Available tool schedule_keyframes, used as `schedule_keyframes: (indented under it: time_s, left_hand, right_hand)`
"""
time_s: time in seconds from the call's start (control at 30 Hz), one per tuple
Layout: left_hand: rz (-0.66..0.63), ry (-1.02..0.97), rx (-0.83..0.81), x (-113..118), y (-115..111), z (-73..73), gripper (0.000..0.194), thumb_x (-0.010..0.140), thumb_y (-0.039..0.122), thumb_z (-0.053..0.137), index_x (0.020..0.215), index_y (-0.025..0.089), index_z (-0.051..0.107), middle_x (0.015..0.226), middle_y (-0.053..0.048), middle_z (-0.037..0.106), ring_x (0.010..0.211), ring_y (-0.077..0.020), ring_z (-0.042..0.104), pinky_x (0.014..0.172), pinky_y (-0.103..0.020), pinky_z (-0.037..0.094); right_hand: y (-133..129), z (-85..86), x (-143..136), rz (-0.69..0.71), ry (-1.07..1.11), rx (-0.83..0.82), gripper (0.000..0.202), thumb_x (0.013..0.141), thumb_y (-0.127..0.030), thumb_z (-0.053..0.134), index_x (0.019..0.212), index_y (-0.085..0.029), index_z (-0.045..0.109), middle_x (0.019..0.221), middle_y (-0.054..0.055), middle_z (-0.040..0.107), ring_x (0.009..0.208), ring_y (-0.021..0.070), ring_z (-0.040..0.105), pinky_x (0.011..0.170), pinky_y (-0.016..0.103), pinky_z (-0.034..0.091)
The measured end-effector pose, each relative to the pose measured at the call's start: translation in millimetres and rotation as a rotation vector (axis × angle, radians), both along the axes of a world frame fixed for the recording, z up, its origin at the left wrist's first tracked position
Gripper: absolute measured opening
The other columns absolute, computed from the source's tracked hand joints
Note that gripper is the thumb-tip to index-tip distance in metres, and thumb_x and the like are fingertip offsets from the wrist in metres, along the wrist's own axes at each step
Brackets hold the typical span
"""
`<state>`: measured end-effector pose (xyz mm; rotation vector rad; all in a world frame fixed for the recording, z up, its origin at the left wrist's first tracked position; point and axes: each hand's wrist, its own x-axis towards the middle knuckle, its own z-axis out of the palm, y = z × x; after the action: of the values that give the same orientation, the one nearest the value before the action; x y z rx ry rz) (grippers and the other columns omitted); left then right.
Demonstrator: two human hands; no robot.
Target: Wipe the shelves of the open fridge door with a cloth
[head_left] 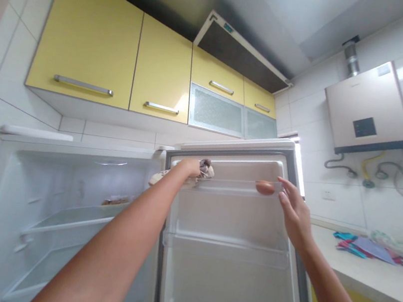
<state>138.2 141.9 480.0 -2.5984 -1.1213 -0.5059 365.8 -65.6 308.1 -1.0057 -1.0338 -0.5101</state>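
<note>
My left hand (190, 167) reaches to the top left of the open fridge door (221, 275), its fingers closed on a crumpled beige and dark patterned cloth (206, 170). Part of the cloth hangs over the left end of the clear door shelf (226, 189). At the shelf's right end is my right hand (294, 213), with the thumb in front of the rim and the index finger over it. A brown egg (265, 187) lies in the shelf just left of these fingertips, apart from them.
A lower clear door shelf (224, 249) runs across the door. Inside the fridge (0, 202), a small brownish item (115, 201) sits on a shelf. Yellow cabinets (92, 44) hang above. Coloured cloths (372, 248) lie on the right counter (375, 278), below a water heater (370, 110).
</note>
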Motion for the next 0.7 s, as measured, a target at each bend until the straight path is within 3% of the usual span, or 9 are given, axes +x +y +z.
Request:
schedule_keyframes:
  time_s: [0.17, 0.3, 0.5, 0.7]
  left_hand:
    - [-0.023, 0.126, 0.005, 0, -10, 6.9, 0.033, 0.074, 0.03, 0.074, 0.106, 0.02, 0.072, 0.105, -0.007, 0.076, 0.089, -0.0184, 0.067, 0.076, -0.026, 0.05]
    - [-0.037, 0.203, 0.005, 21, -26, 9.4, 0.037, 0.061, 0.027, 0.078, 0.097, 0.016, 0.076, 0.092, -0.009, 0.078, 0.082, -0.0227, 0.067, 0.068, -0.026, 0.048]
    - [-0.18, 0.16, 0.047, 58, -63, 5.6, 0.035, 0.066, 0.022, 0.072, 0.099, 0.015, 0.075, 0.095, -0.012, 0.078, 0.089, -0.0243, 0.067, 0.072, -0.027, 0.047]
    - [-0.367, 0.096, -0.064, 59, -68, 0.2, 0.034, 0.075, 0.032, 0.066, 0.106, 0.021, 0.074, 0.098, -0.003, 0.076, 0.085, -0.0197, 0.067, 0.068, -0.025, 0.047]
  right_hand:
    - [5, -3.2, -1, 0.057, 0.019, 0.037, 0.059, 0.089, -0.063, 0.055, 0.138, -0.03, 0.057, 0.149, 0.009, 0.057, 0.133, 0.034, 0.056, 0.115, 0.056, 0.041]
    - [5, -5.0, -1, 0.06, 0.004, 0.036, 0.058, 0.09, -0.062, 0.055, 0.139, -0.03, 0.057, 0.149, 0.009, 0.057, 0.134, 0.0336, 0.056, 0.115, 0.055, 0.041]
    - [4, -4.1, -2, 0.03, 0.006, 0.017, 0.058, 0.091, -0.062, 0.052, 0.139, -0.031, 0.056, 0.149, 0.009, 0.057, 0.133, 0.0345, 0.056, 0.113, 0.056, 0.043]
    - [6, -3.0, 0, -0.032, -0.021, 0.014, 0.056, 0.093, -0.06, 0.048, 0.138, -0.028, 0.056, 0.145, 0.011, 0.059, 0.131, 0.0341, 0.058, 0.112, 0.056, 0.044]
